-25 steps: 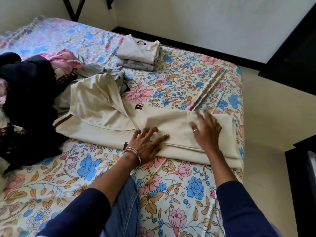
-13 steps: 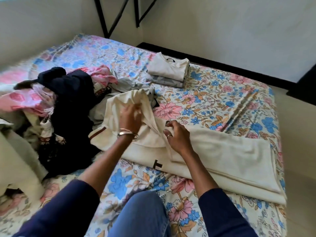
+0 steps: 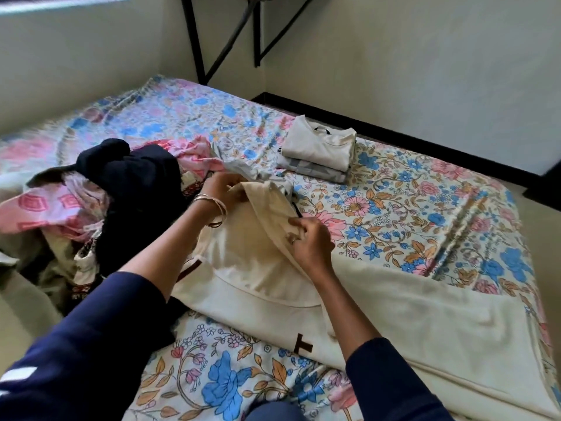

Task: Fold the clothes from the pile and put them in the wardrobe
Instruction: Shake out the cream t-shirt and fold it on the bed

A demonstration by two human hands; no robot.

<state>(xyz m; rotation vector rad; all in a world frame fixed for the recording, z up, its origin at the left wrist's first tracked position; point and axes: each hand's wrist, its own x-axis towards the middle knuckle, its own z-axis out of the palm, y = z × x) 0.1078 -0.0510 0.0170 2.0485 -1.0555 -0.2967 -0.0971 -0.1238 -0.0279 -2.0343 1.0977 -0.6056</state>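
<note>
While the cream garment point(image 3: 379, 302) lies half-folded, left hand point(image 3: 223, 188) and right hand point(image 3: 308, 240) each grip its fabric.

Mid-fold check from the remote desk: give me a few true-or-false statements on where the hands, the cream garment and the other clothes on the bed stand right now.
1. Both hands pinch the cream garment with the brown trim. True: left hand and right hand grip its raised fold.
2. The folded stack of pale shirts lies on the floor. False: it sits on the floral bedsheet.
3. The unfolded pile of dark and pink clothes lies on the person's left. True.
4. The cream garment is fully folded. False: it lies spread across the bed.
5. The left wrist is bare. False: it wears metal bangles.
</note>
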